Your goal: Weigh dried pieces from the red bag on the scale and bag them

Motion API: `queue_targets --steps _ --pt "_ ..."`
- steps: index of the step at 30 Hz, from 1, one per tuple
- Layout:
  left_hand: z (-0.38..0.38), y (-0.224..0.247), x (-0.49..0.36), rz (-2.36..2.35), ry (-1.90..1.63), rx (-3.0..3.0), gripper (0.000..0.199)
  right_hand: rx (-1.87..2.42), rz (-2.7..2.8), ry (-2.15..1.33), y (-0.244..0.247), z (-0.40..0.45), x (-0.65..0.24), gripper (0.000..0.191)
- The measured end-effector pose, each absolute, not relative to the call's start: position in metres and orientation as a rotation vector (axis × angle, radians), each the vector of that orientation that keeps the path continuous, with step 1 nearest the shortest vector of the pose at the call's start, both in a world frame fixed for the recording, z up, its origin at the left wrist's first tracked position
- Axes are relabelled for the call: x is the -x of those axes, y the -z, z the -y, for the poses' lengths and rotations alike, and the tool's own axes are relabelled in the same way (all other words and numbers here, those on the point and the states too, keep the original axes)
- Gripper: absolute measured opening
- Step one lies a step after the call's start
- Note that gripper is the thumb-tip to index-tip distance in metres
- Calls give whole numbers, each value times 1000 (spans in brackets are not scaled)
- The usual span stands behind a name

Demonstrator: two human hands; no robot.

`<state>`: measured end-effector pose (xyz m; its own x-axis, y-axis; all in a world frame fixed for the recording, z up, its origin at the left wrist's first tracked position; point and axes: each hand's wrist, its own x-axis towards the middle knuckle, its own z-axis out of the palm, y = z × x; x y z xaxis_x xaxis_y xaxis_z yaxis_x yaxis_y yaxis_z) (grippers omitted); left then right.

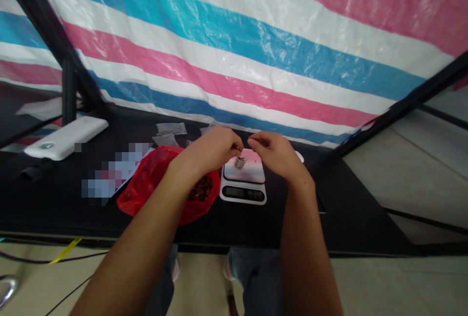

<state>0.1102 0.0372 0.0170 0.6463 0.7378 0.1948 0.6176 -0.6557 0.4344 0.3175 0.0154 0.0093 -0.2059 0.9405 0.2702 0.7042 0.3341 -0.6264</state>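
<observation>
Ctr of frame: small cup [240, 163] sits on the scale [252, 174], L hand [221, 144] close by, fingertips closed on what look like brown bits [239, 149]; R hand [273, 151] curled, can't tell from here if gripping. Cup's prob. light, tippy; best held by its sides. Bits likely brittle.

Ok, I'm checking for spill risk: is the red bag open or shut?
Open: the red bag is spread wide at its mouth, and dark brown bits show inside.
</observation>
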Motion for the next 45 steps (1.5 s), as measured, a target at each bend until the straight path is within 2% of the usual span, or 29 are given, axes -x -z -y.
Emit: queue_targets --steps 5,15,24,32,39,45 --pt "-49 -26 -144 -1136 -198 -2700 28 1432 1925 -552 -8 -16 -328 22" --pt "-55 -24 -156 -1152 -28 -2744 26 1423 1923 -558 -9 -12 -333 20" --pt "-71 -12 -153 -1052 -150 -2714 34 1388 1914 -568 -11 -10 -334 21" --pt "-61 -22 -152 -977 -176 -2695 24 1372 1892 -597 -10 -9 -337 21" --pt "-59 -29 -149 -1012 -239 -2705 35 1377 1888 -591 -13 -7 -335 24" --pt "-70 -12 -118 -1139 -223 -2650 37 1433 1888 -523 -17 -4 -323 26"
